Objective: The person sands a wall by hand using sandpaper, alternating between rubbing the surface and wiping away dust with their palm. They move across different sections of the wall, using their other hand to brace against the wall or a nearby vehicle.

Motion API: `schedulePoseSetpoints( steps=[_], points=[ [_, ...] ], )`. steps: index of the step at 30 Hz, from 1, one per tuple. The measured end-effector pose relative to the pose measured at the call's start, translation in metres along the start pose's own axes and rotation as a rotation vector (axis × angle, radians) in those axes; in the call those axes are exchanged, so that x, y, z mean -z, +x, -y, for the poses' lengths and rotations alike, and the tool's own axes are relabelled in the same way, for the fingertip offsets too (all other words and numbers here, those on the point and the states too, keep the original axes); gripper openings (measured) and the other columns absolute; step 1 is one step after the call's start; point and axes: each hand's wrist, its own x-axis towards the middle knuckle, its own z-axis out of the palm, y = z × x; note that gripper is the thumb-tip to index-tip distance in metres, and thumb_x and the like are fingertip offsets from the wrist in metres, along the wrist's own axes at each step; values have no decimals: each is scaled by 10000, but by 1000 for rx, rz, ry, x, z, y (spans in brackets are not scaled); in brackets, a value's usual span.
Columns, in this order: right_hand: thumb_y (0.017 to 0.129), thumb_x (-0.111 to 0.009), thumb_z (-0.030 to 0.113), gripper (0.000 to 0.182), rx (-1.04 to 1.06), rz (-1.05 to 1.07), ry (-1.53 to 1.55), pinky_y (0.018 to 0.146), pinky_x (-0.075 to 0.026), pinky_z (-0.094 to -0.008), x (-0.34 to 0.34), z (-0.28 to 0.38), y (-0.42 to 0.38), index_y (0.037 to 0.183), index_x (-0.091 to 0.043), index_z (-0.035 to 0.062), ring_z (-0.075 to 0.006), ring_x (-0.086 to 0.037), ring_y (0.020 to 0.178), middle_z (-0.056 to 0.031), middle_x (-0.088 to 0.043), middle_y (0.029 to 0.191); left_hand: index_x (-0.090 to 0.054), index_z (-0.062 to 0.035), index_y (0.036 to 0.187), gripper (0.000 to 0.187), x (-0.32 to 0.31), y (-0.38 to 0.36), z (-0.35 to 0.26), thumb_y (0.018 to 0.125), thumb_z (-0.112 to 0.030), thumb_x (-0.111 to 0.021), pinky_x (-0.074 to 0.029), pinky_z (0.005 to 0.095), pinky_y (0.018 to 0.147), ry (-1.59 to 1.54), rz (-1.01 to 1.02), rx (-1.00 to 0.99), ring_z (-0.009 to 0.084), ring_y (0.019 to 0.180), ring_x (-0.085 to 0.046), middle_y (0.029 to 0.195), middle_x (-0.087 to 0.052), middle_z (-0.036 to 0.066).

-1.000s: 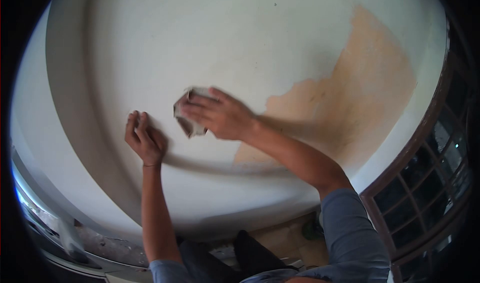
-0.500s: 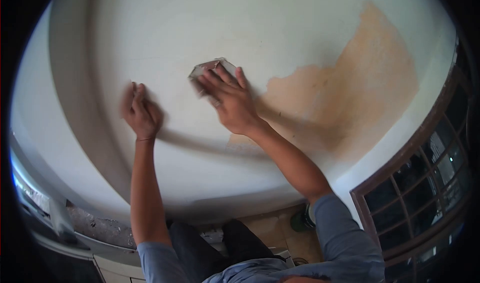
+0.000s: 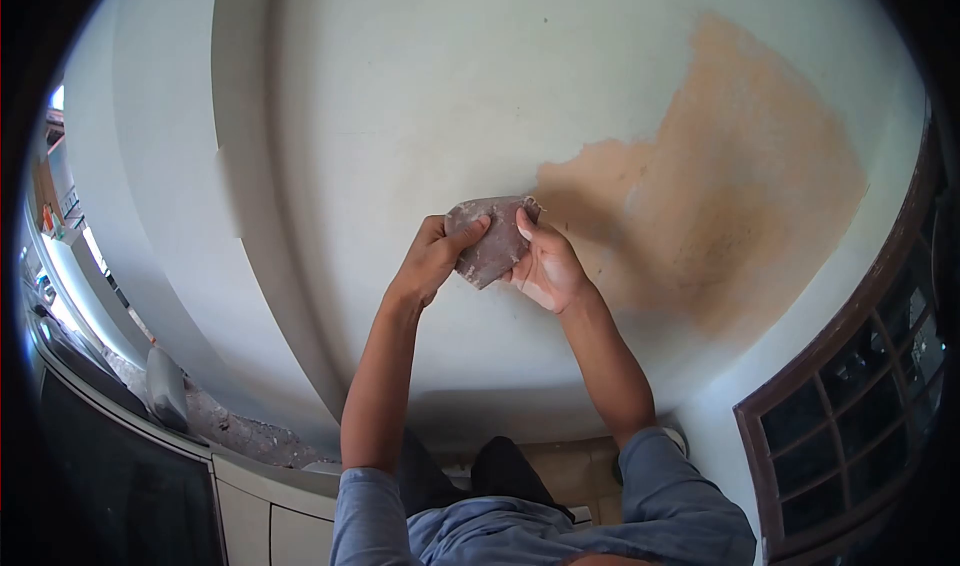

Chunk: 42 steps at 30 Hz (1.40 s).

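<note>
A worn brownish-grey piece of sandpaper (image 3: 490, 244) with frayed, whitish edges is held up between both hands, in front of the wall. My left hand (image 3: 432, 256) grips its left side, thumb on the face towards me and fingers behind. On the right side, my right hand (image 3: 548, 264) has its thumb at the upper right corner and its fingers partly hidden behind the sheet. Beyond the hands is the pale painted wall (image 3: 420, 116), with a large bare orange-tan patch (image 3: 740, 186) to the right of them.
A wall corner with a projecting edge (image 3: 235, 196) runs down the left. At lower right stands a brown-framed window (image 3: 830, 416) with dark panes. Low on the left is a pale cabinet (image 3: 290, 526) beside a dark panel (image 3: 130, 476). Tiled floor (image 3: 570, 471) shows below.
My right hand has come off the wall with the sandpaper and moved down and right. My left hand has moved right and taken hold of the sheet's left side. The view has shifted left.
</note>
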Motion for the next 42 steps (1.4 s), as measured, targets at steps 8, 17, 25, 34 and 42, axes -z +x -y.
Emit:
schedulePoseSetpoints(
  steps=[8,17,25,34,42],
  points=[
    [973,-393,577,740,262,-58,-201,1026,-417,-486,84,30,-22,1452,-302,20,-352,-469,1281,-199,-433,1418,-605,26,698,356,13,3,-4,974,-196,-573,-316,268,487,374,-570,-352,66,538,-351,531,-474,-3],
    [1009,-297,469,647,1038,-1097,-2015,1140,-38,-594,239,67,-2,1507,-265,57,-422,-99,1460,-242,-136,1574,-384,57,1412,555,27,97,137,869,-43,-432,-258,530,1129,1496,-481,-845,420,1377,-342,1471,-375,256],
    [987,-369,459,630,1065,-1092,-1959,1133,-83,-603,241,67,-3,1484,-342,72,-416,-165,1449,-230,-209,1560,-427,-69,1431,585,23,150,7,853,-138,-493,-303,482,1109,1605,-291,-1067,324,1371,-387,1491,-407,137],
    [965,-446,433,588,1176,-1121,-1931,1116,-154,-606,247,65,-1,1470,-392,137,-401,-254,1424,-183,-287,1545,-419,63,1394,577,9,120,92,833,-62,-470,-246,556,1102,1417,-427,-953,472,1319,-387,1432,-430,264],
    [976,-409,421,599,1165,-1103,-2003,1112,-145,-614,247,67,3,1488,-343,117,-412,-226,1430,-191,-252,1557,-278,34,1479,724,36,102,116,794,-99,-473,-214,571,1132,1415,-680,-857,475,1401,-262,1513,-288,281]
  ],
)
